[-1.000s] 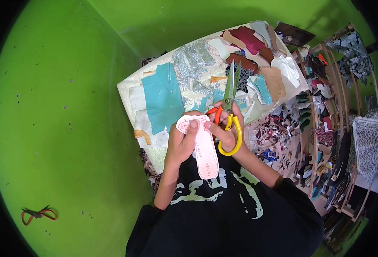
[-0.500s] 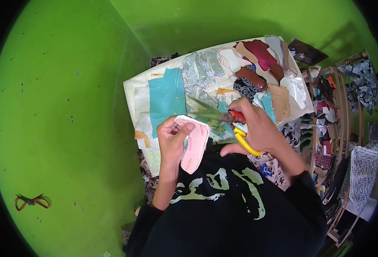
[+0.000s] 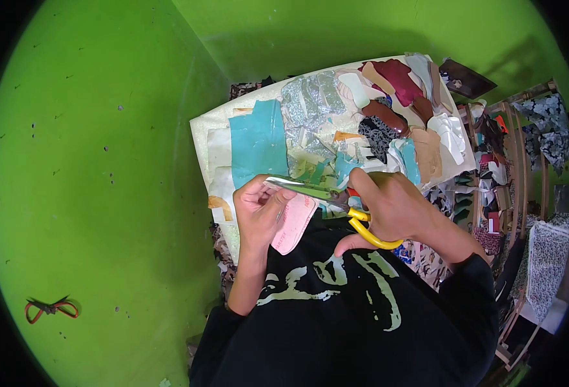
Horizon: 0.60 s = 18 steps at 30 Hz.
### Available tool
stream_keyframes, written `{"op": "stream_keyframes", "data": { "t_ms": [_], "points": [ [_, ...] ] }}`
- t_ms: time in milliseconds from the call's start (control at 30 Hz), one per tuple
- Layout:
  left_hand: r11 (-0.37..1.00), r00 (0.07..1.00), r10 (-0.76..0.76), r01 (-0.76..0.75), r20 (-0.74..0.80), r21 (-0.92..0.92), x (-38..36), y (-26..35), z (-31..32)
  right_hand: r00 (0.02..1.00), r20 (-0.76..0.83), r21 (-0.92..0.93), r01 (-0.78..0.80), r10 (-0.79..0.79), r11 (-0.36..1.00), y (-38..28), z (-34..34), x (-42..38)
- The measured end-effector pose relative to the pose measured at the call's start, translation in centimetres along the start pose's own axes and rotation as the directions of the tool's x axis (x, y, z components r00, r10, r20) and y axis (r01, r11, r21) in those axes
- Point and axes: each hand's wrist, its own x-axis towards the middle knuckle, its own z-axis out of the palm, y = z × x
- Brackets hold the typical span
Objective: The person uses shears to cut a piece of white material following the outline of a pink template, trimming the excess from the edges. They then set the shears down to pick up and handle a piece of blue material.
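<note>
My left hand point(image 3: 256, 209) pinches a pink insole-shaped piece point(image 3: 293, 227) near its upper end, thumb on the printed face. Red lettering runs along that face, and the edge is pale. In my right hand point(image 3: 394, 206) is a pair of scissors point(image 3: 369, 236) with yellow and red handles. Their blades lie across the top of the piece, tips close to my left thumb and fingers. The blades cover part of the piece's upper edge. Both hands are above the near edge of the table, in front of a black shirt with pale lettering.
The pale tabletop point(image 3: 202, 142) carries a teal sheet point(image 3: 258, 138), glittery silver scraps point(image 3: 307, 97), maroon material point(image 3: 397, 80) and several sole-shaped pieces. At right stands a wooden rack point(image 3: 515, 155) hung with fabric. Another pair of scissors point(image 3: 50, 307) hangs on the green wall at left.
The scissors have moved left and slightly down, so their blades now overlap the top of the pink piece. My left hand keeps its pinch, and the piece has tilted slightly.
</note>
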Motion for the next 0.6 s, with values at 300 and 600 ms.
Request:
{"op": "stream_keyframes", "data": {
  "t_ms": [300, 600],
  "points": [
    [0.990, 0.992, -0.098, 0.089, 0.080, 0.111, -1.3, 1.7, -1.6, 0.974, -0.134, -0.100, 0.170, -0.183, 0.980, -1.1, 1.0, 1.4],
    [0.994, 0.985, -0.101, 0.095, 0.140, 0.046, -1.3, 3.6, -2.3, 0.985, -0.134, 0.028, 0.114, -0.109, 0.993, -1.4, 1.0, 1.5]
  ]
}}
